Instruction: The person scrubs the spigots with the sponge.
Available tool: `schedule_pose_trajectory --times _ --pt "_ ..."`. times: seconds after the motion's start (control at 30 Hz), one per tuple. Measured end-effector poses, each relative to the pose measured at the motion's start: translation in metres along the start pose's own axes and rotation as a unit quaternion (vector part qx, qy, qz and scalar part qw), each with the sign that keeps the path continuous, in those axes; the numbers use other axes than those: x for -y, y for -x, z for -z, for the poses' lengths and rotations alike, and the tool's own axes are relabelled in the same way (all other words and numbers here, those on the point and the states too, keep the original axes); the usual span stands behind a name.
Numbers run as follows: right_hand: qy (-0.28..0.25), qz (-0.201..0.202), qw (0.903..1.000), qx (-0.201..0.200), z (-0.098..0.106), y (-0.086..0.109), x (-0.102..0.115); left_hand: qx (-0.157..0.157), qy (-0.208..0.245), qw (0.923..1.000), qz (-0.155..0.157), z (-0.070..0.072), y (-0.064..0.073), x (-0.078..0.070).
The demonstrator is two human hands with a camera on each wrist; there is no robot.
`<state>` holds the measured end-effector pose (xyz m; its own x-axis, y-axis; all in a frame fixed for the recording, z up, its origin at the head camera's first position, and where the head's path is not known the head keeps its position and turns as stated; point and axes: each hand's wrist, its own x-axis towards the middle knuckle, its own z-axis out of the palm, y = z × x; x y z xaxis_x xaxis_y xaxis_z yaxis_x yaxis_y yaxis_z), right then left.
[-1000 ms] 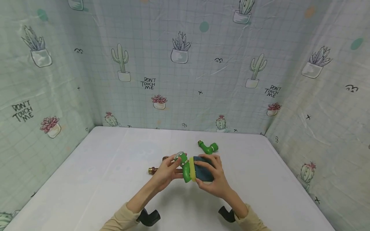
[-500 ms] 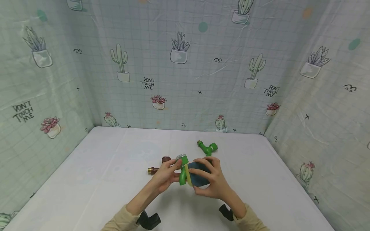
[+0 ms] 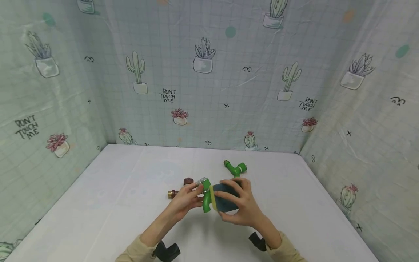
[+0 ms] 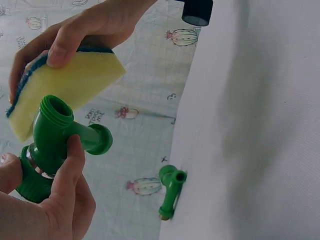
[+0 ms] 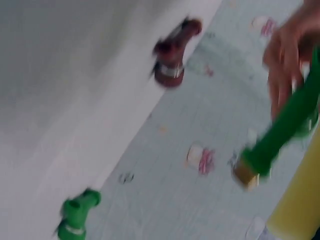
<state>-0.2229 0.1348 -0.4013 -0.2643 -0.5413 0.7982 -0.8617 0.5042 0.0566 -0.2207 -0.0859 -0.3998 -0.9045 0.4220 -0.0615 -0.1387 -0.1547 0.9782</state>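
our left hand (image 3: 184, 201) grasps green pipe fitting (image 4: 52, 131), raised above white table (image 3: 131, 178). our right hand (image 3: 243, 205) grips yellow-and-blue sponge (image 4: 87, 75), yellow side toward fitting; cannot tell whether they touch. beyond hands, second green fitting (image 3: 235, 169) and partly hidden brown fitting (image 3: 173, 194). nearer us, black elbow (image 3: 168, 251) left, black pipe piece (image 3: 257, 241) right.

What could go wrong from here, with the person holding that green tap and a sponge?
The held tap might slip from the left hand, which holds it above the table, if the sponge in the right hand pushes hard on it. The left hand could bump the brown tap, seen just behind it in the head view. The left sleeve might brush the black pipe showing beside it.
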Motion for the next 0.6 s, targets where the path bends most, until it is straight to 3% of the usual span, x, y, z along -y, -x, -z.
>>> schedule_pose_trajectory --times 0.13,0.37,0.5,0.6 --pt "0.007 0.018 0.9997 0.015 -0.006 -0.001 0.008 0.0 0.009 1.0 0.003 0.002 -0.001 0.001" --pt "0.077 -0.032 0.9962 0.027 -0.002 0.011 -0.01 0.001 0.014 0.9999 0.01 0.004 0.003 0.004" --pt "0.095 -0.032 0.995 0.001 0.003 0.014 -0.02 -0.016 0.023 0.9995 0.011 0.005 0.004 0.005" --pt "0.067 0.0 0.9975 -0.023 0.005 0.009 -0.015 -0.023 0.028 0.9993 0.01 0.006 0.003 0.002"
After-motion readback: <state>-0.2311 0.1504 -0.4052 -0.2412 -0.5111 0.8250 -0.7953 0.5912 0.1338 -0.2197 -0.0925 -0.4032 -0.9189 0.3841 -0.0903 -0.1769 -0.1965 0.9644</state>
